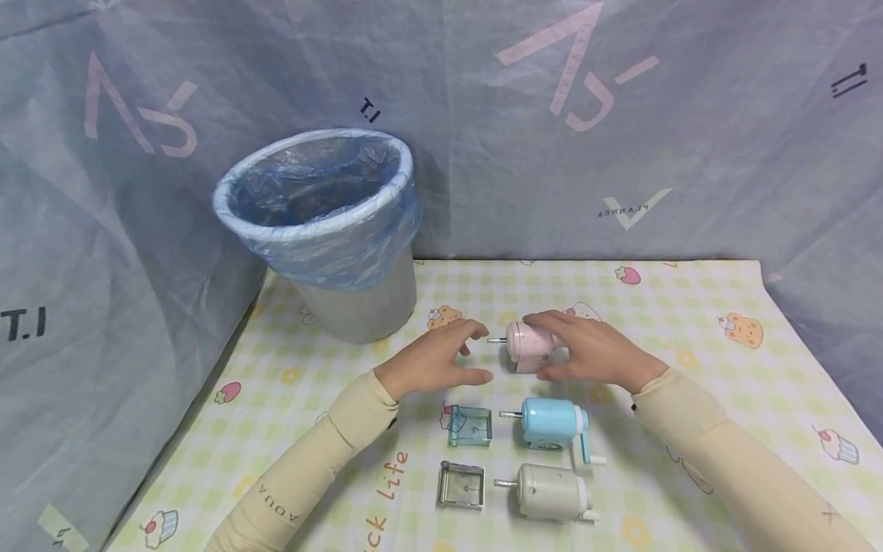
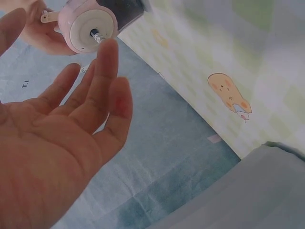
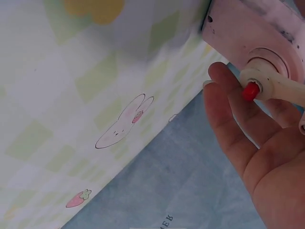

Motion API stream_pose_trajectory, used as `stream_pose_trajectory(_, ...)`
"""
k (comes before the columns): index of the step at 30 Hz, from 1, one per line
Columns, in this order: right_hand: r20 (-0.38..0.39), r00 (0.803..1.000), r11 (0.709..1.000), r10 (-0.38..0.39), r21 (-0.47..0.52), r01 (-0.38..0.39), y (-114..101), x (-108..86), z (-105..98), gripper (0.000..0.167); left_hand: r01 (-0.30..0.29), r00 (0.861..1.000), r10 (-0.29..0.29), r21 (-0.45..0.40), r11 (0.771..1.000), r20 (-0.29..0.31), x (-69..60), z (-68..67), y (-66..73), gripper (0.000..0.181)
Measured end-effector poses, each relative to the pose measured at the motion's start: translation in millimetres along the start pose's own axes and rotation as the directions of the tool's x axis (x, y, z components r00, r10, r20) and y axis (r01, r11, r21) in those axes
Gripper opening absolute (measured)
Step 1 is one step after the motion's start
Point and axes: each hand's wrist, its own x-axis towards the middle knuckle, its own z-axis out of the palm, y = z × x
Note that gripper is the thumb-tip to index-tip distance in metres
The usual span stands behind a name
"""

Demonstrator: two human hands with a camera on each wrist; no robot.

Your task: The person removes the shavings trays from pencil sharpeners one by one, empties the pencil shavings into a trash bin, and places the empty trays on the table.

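Observation:
A pink pencil sharpener (image 1: 530, 345) with a metal rod pointing left is between the two hands. The right hand (image 1: 596, 353) holds it from the right, fingers over its top and thumb at its near side. In the right wrist view, fingers (image 3: 228, 119) curve beside its cream crank (image 3: 281, 88) with a red tip. Left of the rod, the left hand (image 1: 438, 356) is empty, its fingers spread and slightly bent. Seen from the left wrist, a fingertip lies in front of the round end of the sharpener (image 2: 88, 28); contact cannot be told.
Nearer the body lie a blue sharpener (image 1: 552, 420) and a grey-beige one (image 1: 552, 492), both with cranks. Left of them are a clear teal tray (image 1: 471, 438) and a clear grey tray (image 1: 462, 503). A lined bin (image 1: 352, 307) stands at the back left, before a fabric backdrop (image 1: 510, 192).

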Motion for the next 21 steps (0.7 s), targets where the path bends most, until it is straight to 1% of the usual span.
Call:
stream_pose_trajectory(4,-0.002,1.0,1.0,-0.017,0.002,0.017,0.5,0.7,0.5,0.085,-0.002,1.0,0.002,-0.001,1.0,0.006,-0.2,0.5,-0.2,0.065)
stream_pose_trajectory(11,-0.019,0.999,0.999,-0.046,-0.009,0.046,1.3,0.8,1.7,0.079,-0.01,1.0,0.01,-0.001,1.0,0.016,0.2,1.9,-0.9,0.061)
stream_pose_trajectory(16,-0.005,0.999,0.999,-0.047,0.002,0.047,0.2,1.0,0.0,0.076,-0.013,1.0,0.014,-0.006,1.0,0.014,1.2,3.4,-2.0,0.061)
stream_pose_trajectory(21,0.01,0.999,0.999,-0.039,0.018,0.039,-1.7,1.4,-0.7,0.078,-0.019,1.0,0.019,-0.012,1.0,0.016,1.6,4.0,-1.9,0.059)
